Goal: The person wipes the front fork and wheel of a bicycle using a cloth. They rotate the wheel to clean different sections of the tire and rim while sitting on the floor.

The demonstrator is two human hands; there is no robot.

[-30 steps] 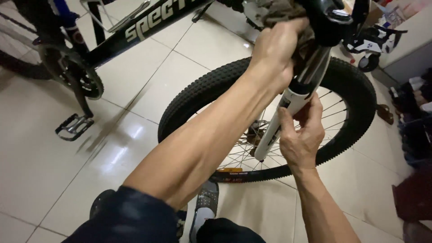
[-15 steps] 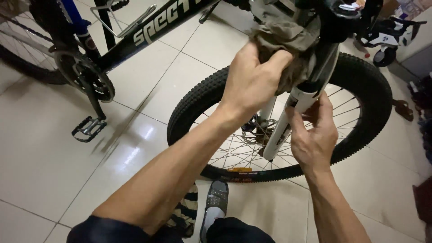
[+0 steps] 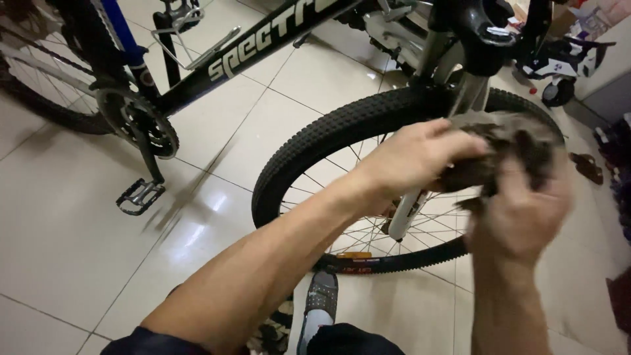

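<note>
Both my hands are up in front of the bicycle's front wheel (image 3: 368, 131), bunched around a dirty brownish rag (image 3: 506, 148). My left hand (image 3: 411, 158) reaches in from the lower left with the forearm stretched long across the view; its fingers are curled closed onto the rag's left side, thumb on top. My right hand (image 3: 519, 210) comes up from below on the right, and it is blurred, but its fingers are folded over the rag's lower right part, so the cloth is gripped between the two hands. The rag sits just in front of the fork leg (image 3: 407, 213), whose pale lower end shows beneath my left hand (whether cloth and fork actually touch I cannot tell).

The knobby black tyre arcs behind and below my hands, spokes showing inside it. The black frame tube (image 3: 263, 46) runs diagonally up across the top, and farther left are the chainring (image 3: 138, 125) and a metal pedal (image 3: 139, 195) hanging close above the pale tiled floor (image 3: 72, 236). My grey shoe (image 3: 320, 302) rests on the tiles just beneath the wheel.
</note>
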